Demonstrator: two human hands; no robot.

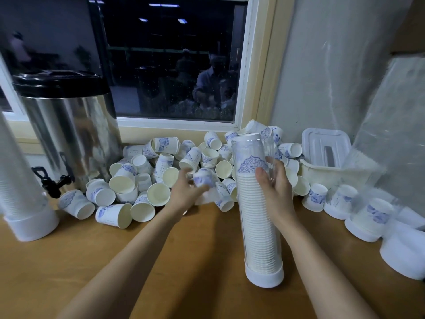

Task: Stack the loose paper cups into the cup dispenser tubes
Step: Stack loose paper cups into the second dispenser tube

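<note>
Right hand grips the upright dispenser tube (nearly full). At its nine o'clock, left hand pinches a blurred paper cup.

A single head-worn wide view looks forward and down, close over the left hand and right hand; edges seemingly warped, blurry.

Left hand grips a blurred cup; right hand steadies the tube

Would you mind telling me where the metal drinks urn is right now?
In the head view, the urn stands at the far left of the wooden counter, before the window, with loose cups piled against its right side.
</note>
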